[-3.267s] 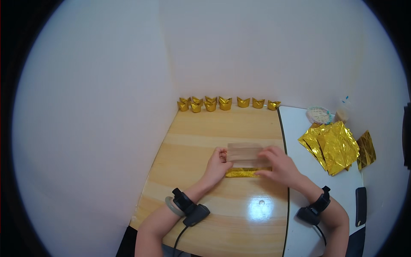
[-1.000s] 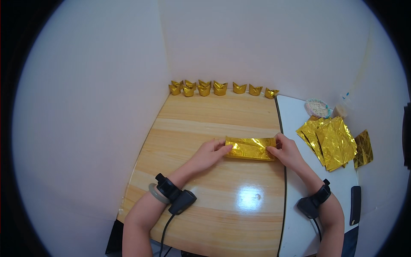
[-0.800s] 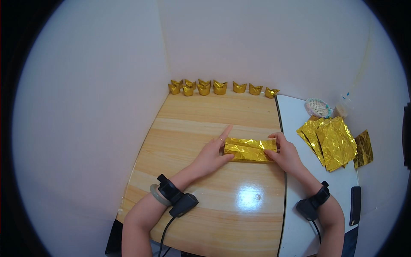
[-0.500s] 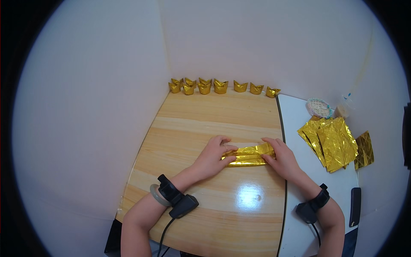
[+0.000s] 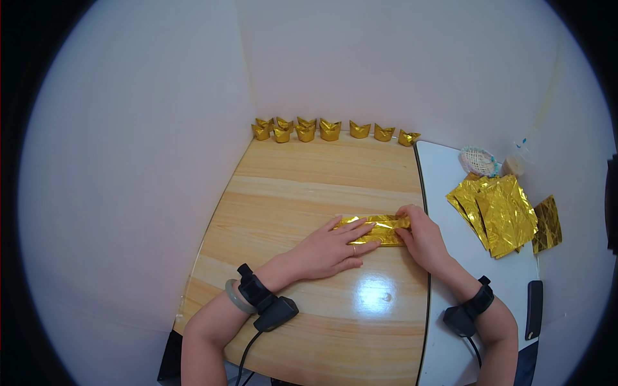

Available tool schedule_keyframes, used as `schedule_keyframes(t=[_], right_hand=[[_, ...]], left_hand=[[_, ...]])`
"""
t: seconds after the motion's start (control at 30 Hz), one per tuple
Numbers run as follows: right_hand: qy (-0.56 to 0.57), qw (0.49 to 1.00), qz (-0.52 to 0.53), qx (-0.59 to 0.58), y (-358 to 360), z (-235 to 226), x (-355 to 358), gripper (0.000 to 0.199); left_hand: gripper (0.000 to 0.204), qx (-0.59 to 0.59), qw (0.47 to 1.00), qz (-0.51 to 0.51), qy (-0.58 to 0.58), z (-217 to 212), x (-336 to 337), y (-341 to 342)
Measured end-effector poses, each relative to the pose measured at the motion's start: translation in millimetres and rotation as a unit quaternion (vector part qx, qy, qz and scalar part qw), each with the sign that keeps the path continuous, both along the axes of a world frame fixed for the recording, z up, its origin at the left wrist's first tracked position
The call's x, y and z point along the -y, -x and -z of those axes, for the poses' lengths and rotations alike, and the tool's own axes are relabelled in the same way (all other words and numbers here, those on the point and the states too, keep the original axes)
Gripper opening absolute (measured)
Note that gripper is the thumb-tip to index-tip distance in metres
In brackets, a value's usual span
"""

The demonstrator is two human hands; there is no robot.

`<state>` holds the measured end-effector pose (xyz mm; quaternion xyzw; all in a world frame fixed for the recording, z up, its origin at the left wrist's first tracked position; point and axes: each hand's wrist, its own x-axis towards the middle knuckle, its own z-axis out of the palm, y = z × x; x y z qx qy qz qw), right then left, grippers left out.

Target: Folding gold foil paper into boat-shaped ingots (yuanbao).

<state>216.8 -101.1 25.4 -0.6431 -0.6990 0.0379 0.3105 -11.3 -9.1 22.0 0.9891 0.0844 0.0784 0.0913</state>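
A folded strip of gold foil paper (image 5: 390, 237) lies flat on the wooden table, its long side running left to right. My left hand (image 5: 335, 249) rests palm down over the strip's left part, fingers stretched out and pointing right. At the other end, my right hand (image 5: 423, 241) pinches the strip's right edge between thumb and fingers. Its fingertips partly hide that end. A ring shows on the left hand, and a dark strapped device (image 5: 257, 291) and a pale bangle sit at that wrist.
Several folded gold foil ingots (image 5: 330, 130) stand along the far edge of the wooden table (image 5: 302, 334). On the white surface (image 5: 479, 283) at right lie a stack of gold foil sheets (image 5: 505, 215), a woven basket (image 5: 479, 161) and a dark elongated object (image 5: 533, 310). Pale walls enclose the table.
My left hand has gone from gripping the strip's left end to lying flat across it with fingers extended. My right hand stays at the right end, its fingers closer together.
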Motion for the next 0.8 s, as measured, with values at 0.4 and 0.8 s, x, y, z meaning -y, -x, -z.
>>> schedule_keyframes(t=[0.4,0.8], right_hand=[[0.032,0.999,0.018,-0.009,0,3,0,0.022],[0.001,0.999,0.031,0.035,4,1,2,0.023]], left_hand=[[0.052,-0.048,0.999,0.0,0.003,-2,3,1],[0.055,-0.03,0.999,-0.007,-0.043,-2,4,2]])
